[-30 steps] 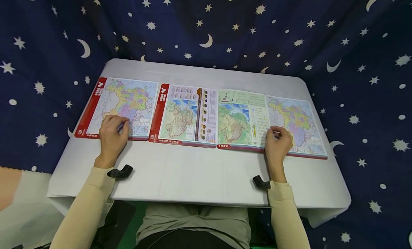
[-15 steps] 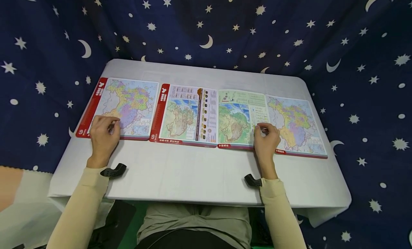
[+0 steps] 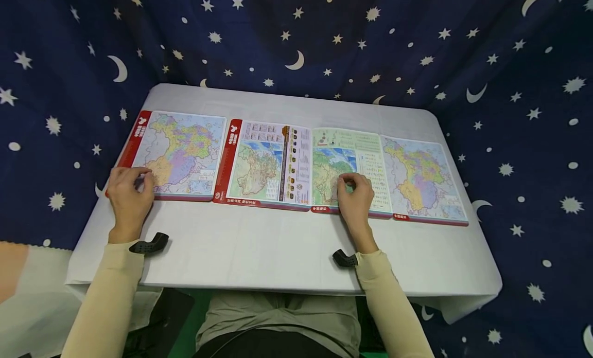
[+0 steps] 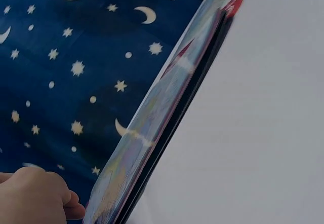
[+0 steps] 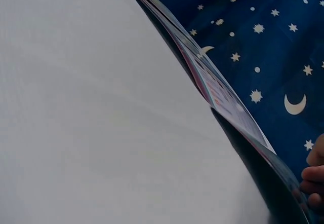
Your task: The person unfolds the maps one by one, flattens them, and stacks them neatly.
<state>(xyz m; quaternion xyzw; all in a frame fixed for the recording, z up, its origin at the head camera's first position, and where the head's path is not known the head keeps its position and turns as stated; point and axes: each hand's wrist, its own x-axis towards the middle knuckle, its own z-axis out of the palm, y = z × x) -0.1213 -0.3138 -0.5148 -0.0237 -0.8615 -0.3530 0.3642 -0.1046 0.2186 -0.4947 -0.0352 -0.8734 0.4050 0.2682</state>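
Several laminated map sheets lie side by side in a row on the white table. My left hand [image 3: 129, 198] is over the near-left corner of the red-edged leftmost map [image 3: 185, 147], its fingers curled and thumb close to the index finger. Farther right, my right hand [image 3: 355, 198] is over the green-topped map sheet [image 3: 370, 165], thumb and index finger forming a ring with nothing visible between them. Between the hands lies another red-edged map [image 3: 261, 167]. In the wrist views, curled fingers of the left hand [image 4: 33, 198] and right hand [image 5: 315, 183] show at the frame edges.
The rightmost map [image 3: 426, 178] lies near the right side of the white-clothed table [image 3: 259, 250]. A dark blue curtain [image 3: 259, 49] with stars and moons surrounds the back and sides. Black devices sit at the left wrist [image 3: 148, 245] and right wrist [image 3: 345, 258].
Both hands have moved left: the left toward the leftmost map's red edge, the right from the rightmost map onto the green-topped sheet. The maps stay where they were.
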